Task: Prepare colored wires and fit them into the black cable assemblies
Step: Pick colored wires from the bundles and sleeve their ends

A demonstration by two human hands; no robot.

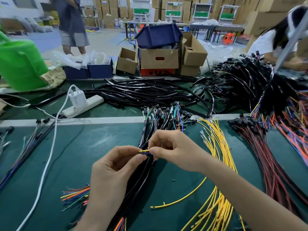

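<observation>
Pinching a short stretch of yellow wire (144, 150) between both hands, I hold it just above the bundle of black cable assemblies (141, 184), which runs down the middle of the green surface (75, 155). The left grip (115, 165) is curled, with thumb and forefinger closed on the left of that stretch. A dark blue wire (144, 153) lies directly under the yellow one there. The right grip (168, 147) is curled as well, its thumb and forefinger nipping the right of the same stretch. My fingers hide whether the wire already enters a black sleeve, so I cannot tell.

I judge this wire to be light, thin and limp, with slick insulation. If I push it from far back it will likely buckle rather than travel, so I would take hold close to the leading end and feed it in short nips. The black assemblies look stiffer and rubbery, and should be steadied near their mouths.

The loose yellow wires (218, 147) to the right carry small metal terminals (202, 132) at their far ends. These look easy to bend, so I would grasp the insulation just behind them. A single yellow wire (183, 197) lies apart, nearer to me. Reddish-brown wires (266, 155) fan out further right.
</observation>
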